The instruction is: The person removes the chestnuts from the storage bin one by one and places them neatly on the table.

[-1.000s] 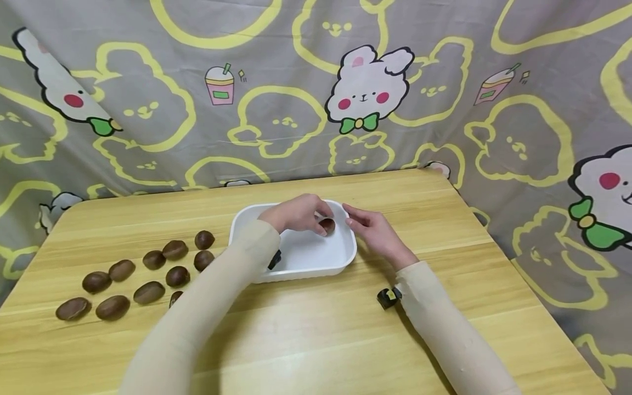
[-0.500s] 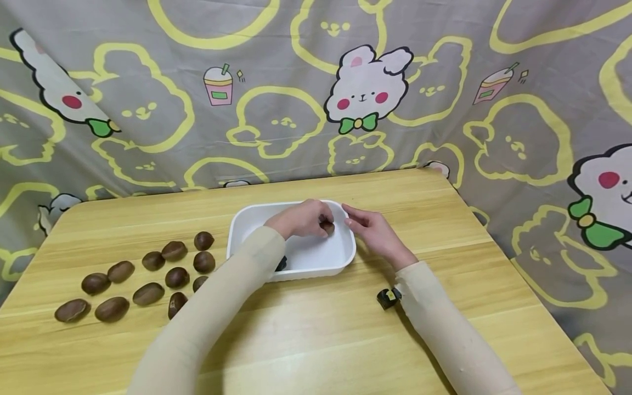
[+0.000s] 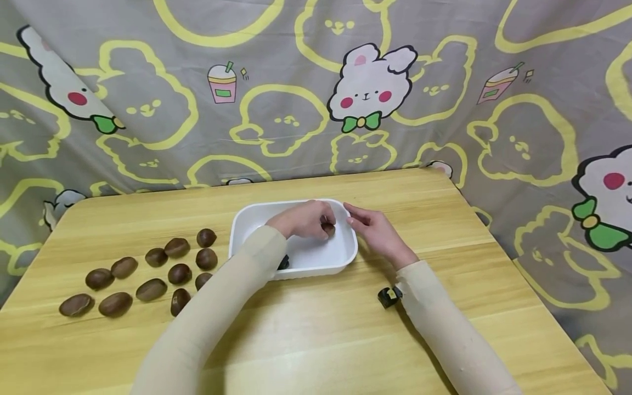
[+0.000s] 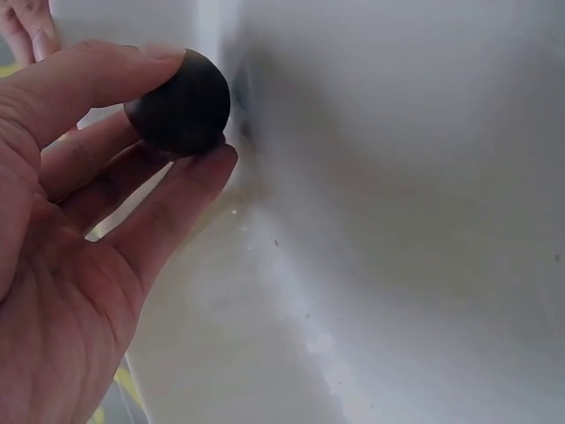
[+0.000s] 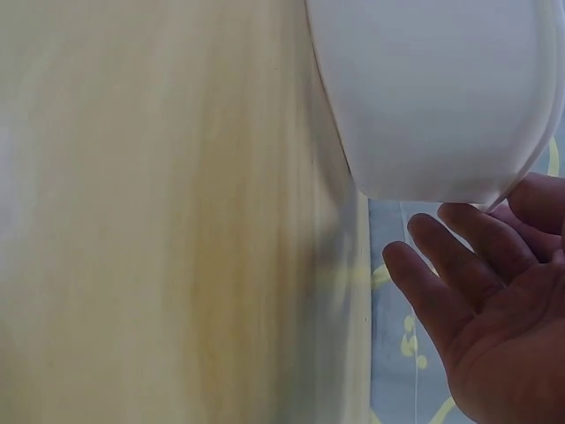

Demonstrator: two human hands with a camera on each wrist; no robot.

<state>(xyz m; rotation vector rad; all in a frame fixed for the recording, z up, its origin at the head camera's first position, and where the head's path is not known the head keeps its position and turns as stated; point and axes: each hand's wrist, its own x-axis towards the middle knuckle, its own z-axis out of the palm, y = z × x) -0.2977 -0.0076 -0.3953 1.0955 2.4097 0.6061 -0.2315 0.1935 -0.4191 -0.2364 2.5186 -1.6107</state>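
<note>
Inside the white plastic basin, my left hand pinches a dark brown chestnut between thumb and fingertips, close to the basin's end wall. Most of this chestnut is hidden by the fingers in the head view. At the basin's right end is my right hand, its thumb and fingers lightly pinching the rim. The right wrist view shows the fingers spread loosely against the outer wall. Several more chestnuts lie loose on the table to the left of the basin.
The basin stands on a wood-grain table, towards its back edge. A patterned grey curtain hangs behind and to the right. A small black wrist camera sits by the right sleeve. My left forearm passes over the table near the chestnuts.
My left hand has turned over slightly and moved a little lower in the basin, still pinching the chestnut, while the left forearm shifted slightly right. The right hand stays at the rim.
</note>
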